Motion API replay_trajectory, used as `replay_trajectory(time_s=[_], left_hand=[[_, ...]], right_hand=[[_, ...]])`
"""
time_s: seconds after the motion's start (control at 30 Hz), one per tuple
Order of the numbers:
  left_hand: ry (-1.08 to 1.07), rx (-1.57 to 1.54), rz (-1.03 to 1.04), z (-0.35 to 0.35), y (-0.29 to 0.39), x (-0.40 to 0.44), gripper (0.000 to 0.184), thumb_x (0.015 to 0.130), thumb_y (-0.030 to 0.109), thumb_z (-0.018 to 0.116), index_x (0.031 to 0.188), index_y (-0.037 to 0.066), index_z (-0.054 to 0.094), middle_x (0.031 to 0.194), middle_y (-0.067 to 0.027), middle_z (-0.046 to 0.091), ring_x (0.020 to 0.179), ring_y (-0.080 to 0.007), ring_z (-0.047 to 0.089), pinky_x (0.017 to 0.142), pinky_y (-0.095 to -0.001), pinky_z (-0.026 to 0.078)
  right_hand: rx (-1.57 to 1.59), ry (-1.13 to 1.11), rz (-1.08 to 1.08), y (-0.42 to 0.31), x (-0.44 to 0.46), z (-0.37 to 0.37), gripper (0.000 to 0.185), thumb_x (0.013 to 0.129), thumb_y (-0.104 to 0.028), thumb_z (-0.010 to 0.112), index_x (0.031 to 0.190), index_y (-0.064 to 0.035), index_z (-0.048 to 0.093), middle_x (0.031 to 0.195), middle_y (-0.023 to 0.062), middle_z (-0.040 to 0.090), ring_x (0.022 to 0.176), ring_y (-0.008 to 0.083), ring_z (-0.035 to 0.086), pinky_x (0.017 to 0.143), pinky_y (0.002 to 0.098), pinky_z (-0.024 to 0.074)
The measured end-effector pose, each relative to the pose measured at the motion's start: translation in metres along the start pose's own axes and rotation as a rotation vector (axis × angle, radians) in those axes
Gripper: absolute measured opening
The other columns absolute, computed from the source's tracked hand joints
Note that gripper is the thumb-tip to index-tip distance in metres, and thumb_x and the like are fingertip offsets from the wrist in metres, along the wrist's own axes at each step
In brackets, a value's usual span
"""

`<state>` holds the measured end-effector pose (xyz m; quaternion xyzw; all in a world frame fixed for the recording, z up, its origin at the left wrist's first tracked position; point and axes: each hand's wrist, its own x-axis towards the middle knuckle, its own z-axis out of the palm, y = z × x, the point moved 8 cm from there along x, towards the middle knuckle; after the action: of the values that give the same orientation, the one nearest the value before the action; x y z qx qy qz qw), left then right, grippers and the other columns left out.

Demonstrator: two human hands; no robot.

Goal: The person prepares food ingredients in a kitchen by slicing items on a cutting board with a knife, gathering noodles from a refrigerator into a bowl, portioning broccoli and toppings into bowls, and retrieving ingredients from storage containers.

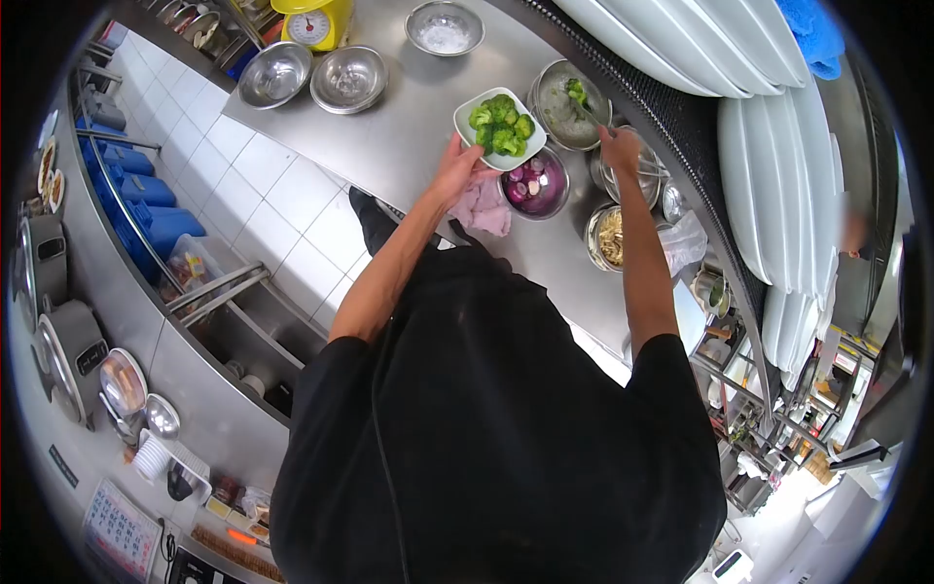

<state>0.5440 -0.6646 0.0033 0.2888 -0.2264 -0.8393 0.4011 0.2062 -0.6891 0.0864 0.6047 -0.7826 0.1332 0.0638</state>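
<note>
My left hand grips the edge of a white square dish heaped with green broccoli florets. In my right hand is a slim metal utensil that looks like tongs. A broccoli floret is at its tip, over a steel bowl with pale, wet-looking contents. Whether the floret touches those contents, I cannot tell. Just below the dish stands a metal bowl of purple onion pieces. A pink cloth lies beside it, under my left wrist.
Steel bowls and a yellow scale stand on the counter's far left. One bowl holds white powder. A container of pale strips sits below my right forearm. Stacked white plates line a shelf at the right.
</note>
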Motion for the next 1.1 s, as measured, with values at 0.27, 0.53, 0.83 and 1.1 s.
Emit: replay_trajectory(time_s=[0.27, 0.53, 0.83, 1.1], left_hand=[[-0.019, -0.020, 0.006, 0.003, -0.004, 0.013, 0.050, 0.099, 0.007, 0.044, 0.144, 0.009, 0.023, 0.137, -0.0179, 0.047, 0.115, -0.0333, 0.060, 0.086, -0.0414, 0.060], [-0.081, -0.035, -0.027, 0.011, -0.007, 0.016, 0.053, 0.094, 0.005, 0.047, 0.143, 0.008, 0.025, 0.136, -0.0178, 0.047, 0.114, -0.0317, 0.060, 0.088, -0.0426, 0.060], [-0.036, -0.123, 0.012, 0.001, -0.010, 0.008, 0.049, 0.095, 0.006, 0.047, 0.140, 0.009, 0.027, 0.136, -0.0166, 0.046, 0.116, -0.0329, 0.059, 0.089, -0.0446, 0.059], [0.016, -0.076, 0.016, -0.001, -0.001, 0.009, 0.046, 0.097, 0.007, 0.046, 0.139, 0.010, 0.027, 0.136, -0.0166, 0.047, 0.115, -0.0324, 0.060, 0.088, -0.0453, 0.059]], right_hand=[[0.013, 0.041, -0.040, -0.043, -0.044, -0.085, 0.041, 0.090, -0.041, 0.062, 0.104, -0.0037, 0.070, 0.093, 0.0214, 0.069, 0.087, 0.0389, 0.067, 0.078, 0.0459, 0.0526], [-0.158, -0.226, -0.332, -0.147, -0.095, -0.109, 0.034, 0.090, -0.032, 0.065, 0.110, -0.0047, 0.065, 0.098, 0.0140, 0.069, 0.074, 0.0355, 0.068, 0.067, 0.0427, 0.0551], [-0.211, -0.139, -0.057, -0.039, -0.028, -0.076, 0.041, 0.091, -0.041, 0.060, 0.099, -0.0008, 0.066, 0.092, 0.0241, 0.069, 0.089, 0.0405, 0.067, 0.079, 0.0495, 0.0515], [0.038, -0.038, -0.057, -0.043, -0.030, -0.073, 0.042, 0.091, -0.041, 0.061, 0.099, 0.0000, 0.068, 0.091, 0.0227, 0.069, 0.086, 0.0399, 0.067, 0.077, 0.0475, 0.0514]])
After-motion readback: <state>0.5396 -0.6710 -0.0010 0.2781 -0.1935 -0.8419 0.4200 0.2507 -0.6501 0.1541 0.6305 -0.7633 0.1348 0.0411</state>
